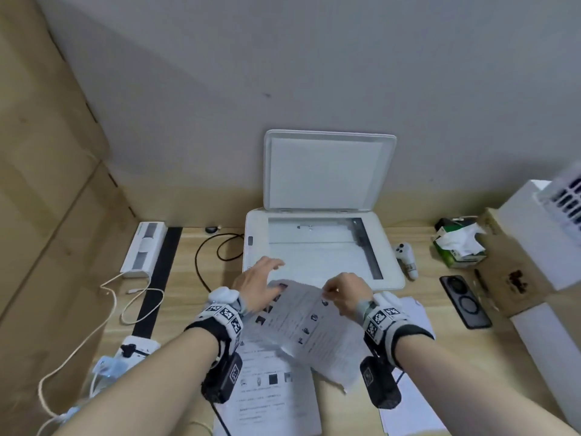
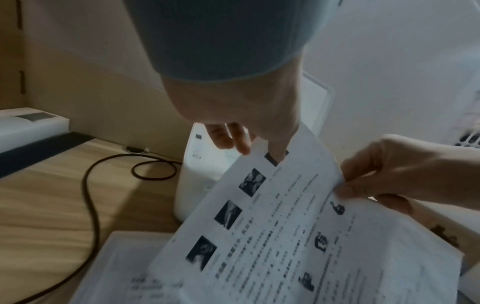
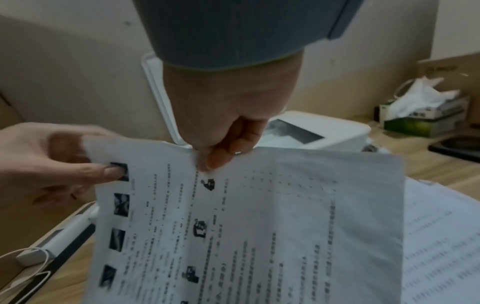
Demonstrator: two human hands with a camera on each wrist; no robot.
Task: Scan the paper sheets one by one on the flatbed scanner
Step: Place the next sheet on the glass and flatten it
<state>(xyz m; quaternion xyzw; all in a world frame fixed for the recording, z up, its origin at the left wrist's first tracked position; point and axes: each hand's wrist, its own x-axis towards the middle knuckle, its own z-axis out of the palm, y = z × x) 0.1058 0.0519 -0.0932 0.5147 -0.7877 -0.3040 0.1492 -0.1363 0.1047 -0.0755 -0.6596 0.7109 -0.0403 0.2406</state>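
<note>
A white flatbed scanner [image 1: 388, 247] stands at the back of the desk with its lid [image 1: 323, 171] raised and the glass [image 1: 314, 250] bare. Just in front of it I hold one printed paper sheet [image 1: 301, 325] in the air, tilted, printed side towards me. My left hand [image 1: 273, 286] pinches its top left corner, thumb [image 3: 114, 170] on the print and fingers behind. My right hand [image 1: 328, 289] pinches the middle of the top edge [image 3: 210, 160]. Under the sheet lies a printed stack [image 1: 273, 398], and a second stack [image 1: 412, 413] lies to the right.
A black cable [image 1: 207, 256] loops left of the scanner, beside a white device [image 1: 144, 250] with a cord. On the right lie a small white gadget [image 1: 405, 253], a tissue box [image 1: 459, 247], a dark phone [image 1: 465, 302] and cardboard boxes [image 1: 515, 272].
</note>
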